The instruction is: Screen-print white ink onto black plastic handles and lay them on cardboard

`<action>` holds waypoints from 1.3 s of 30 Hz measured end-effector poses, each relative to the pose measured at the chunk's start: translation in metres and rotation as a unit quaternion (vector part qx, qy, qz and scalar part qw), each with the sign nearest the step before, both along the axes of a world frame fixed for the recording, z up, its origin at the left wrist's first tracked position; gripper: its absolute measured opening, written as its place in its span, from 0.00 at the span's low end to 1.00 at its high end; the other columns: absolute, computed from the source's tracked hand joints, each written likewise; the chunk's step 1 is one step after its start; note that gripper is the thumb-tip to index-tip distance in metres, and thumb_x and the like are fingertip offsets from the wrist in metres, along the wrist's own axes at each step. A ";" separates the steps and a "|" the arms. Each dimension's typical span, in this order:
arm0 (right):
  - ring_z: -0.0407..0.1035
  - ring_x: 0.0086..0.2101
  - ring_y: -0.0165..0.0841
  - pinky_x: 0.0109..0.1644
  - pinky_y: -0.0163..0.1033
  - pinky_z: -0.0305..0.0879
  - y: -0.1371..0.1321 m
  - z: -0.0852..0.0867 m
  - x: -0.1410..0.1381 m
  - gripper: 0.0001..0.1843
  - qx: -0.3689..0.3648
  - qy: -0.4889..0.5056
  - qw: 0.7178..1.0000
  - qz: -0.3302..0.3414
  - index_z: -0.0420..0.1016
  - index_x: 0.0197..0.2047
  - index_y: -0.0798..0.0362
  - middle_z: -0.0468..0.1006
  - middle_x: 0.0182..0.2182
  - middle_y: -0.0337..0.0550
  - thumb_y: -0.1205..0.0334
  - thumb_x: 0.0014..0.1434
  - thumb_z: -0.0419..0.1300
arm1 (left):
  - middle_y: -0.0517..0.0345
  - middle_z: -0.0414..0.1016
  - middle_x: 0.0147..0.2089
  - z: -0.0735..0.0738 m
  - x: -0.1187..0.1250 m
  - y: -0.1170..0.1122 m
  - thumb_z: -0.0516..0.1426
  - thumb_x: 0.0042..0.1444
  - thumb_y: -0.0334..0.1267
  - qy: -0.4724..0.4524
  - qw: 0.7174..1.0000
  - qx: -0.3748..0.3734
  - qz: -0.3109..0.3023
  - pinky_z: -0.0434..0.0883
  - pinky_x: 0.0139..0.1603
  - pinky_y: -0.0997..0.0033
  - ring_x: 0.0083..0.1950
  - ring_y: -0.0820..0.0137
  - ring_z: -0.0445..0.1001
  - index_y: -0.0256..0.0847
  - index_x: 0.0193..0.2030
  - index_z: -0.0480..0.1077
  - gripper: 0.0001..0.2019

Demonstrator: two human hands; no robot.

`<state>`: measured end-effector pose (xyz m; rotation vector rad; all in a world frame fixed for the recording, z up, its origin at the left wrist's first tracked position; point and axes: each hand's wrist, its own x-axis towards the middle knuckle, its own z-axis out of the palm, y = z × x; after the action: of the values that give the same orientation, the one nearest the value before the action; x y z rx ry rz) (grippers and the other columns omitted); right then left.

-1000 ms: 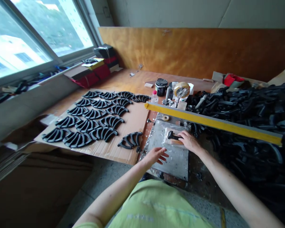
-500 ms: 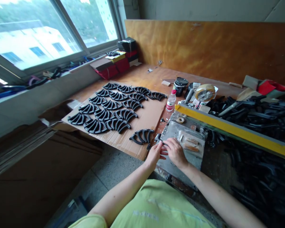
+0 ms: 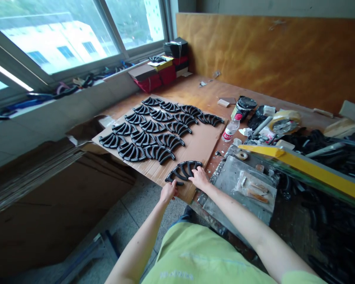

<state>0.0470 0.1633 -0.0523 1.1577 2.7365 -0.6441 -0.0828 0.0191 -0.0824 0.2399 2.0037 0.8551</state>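
Near the front corner of the cardboard sheet [image 3: 199, 148], a fan of black curved handle-like pieces [image 3: 182, 170] lies close together. My left hand [image 3: 168, 192] is at the fan's near left end, fingers closed on the end of a short black curved piece [image 3: 179, 183]. At the fan's right end is my right hand [image 3: 200, 178], its bent fingers and thumb closed around the last piece there; the grip is partly hidden. Beyond them, several rows of similar black fans [image 3: 143, 138] cover the sheet.
A capped plastic bottle [image 3: 231, 128] and a black tub [image 3: 245, 106] stand right of the cardboard. A grey board [image 3: 231, 175] carries a tape roll [image 3: 241, 155]. A yellow-edged bar [image 3: 301, 165] crosses before heaped black parts [image 3: 316, 148]. Red boxes [image 3: 167, 74] sit by the window.
Both hands have moved left from the grey board to the single fan on the cardboard and spread apart, one at each end. The camera view has turned left.
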 end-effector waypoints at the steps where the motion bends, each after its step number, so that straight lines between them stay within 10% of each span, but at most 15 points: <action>1: 0.62 0.50 0.43 0.54 0.44 0.59 0.001 0.001 -0.003 0.21 0.003 -0.003 1.000 0.011 0.75 0.48 0.57 0.68 0.47 0.56 0.51 0.57 0.61 | 0.50 0.73 0.18 -0.002 -0.001 0.003 0.51 0.57 0.53 -0.007 1.000 0.000 -0.006 0.67 0.21 0.71 0.21 0.64 0.73 0.37 0.27 0.69 0.20; 23: 0.52 0.57 0.50 0.51 0.57 0.61 -0.030 0.002 -0.036 0.24 0.015 -0.028 0.997 0.072 0.68 0.56 0.41 0.54 0.64 0.48 0.46 0.57 0.59 | 0.50 0.77 0.26 -0.009 -0.007 0.004 0.49 0.58 0.57 -0.109 0.993 0.034 0.025 0.71 0.23 0.71 0.23 0.68 0.75 0.38 0.32 0.66 0.21; 39: 0.56 0.53 0.50 0.52 0.58 0.58 -0.037 0.002 -0.043 0.19 0.051 -0.053 0.994 0.083 0.71 0.48 0.49 0.69 0.49 0.50 0.54 0.52 0.63 | 0.51 0.76 0.25 -0.008 -0.008 0.005 0.50 0.58 0.55 -0.136 0.989 0.043 0.035 0.72 0.24 0.69 0.22 0.70 0.73 0.38 0.29 0.65 0.21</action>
<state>0.0042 0.1261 -0.0505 0.9397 2.7645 -0.4141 -0.0911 0.0237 -0.0906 0.0949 1.7322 0.9665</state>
